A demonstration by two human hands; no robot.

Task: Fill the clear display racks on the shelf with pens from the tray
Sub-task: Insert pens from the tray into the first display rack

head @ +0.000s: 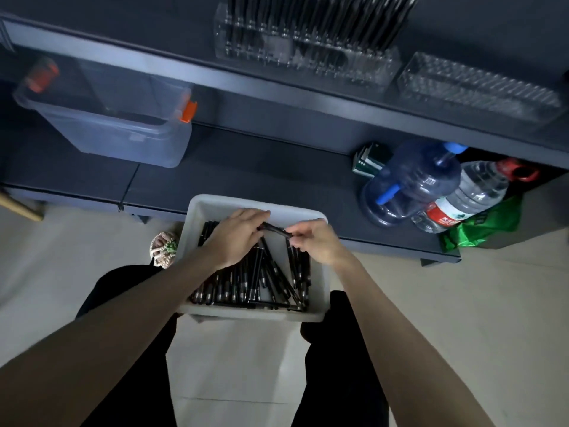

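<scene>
A white tray (197,211) rests on my lap and holds several black pens (246,282). Both hands are over its far end. My left hand (237,238) holds a few black pens under its fingers. My right hand (314,241) pinches one end of a black pen (274,229) that runs across to the left hand. On the upper shelf stands a clear display rack (304,53) with several dark pens upright in it. A second clear rack (477,87) to its right shows no pens.
A clear storage box (123,118) with orange latches sits on the lower shelf at left. A blue water jug (412,183), a clear bottle (468,195) and a green bag (492,223) stand at right. Pale floor lies below my knees.
</scene>
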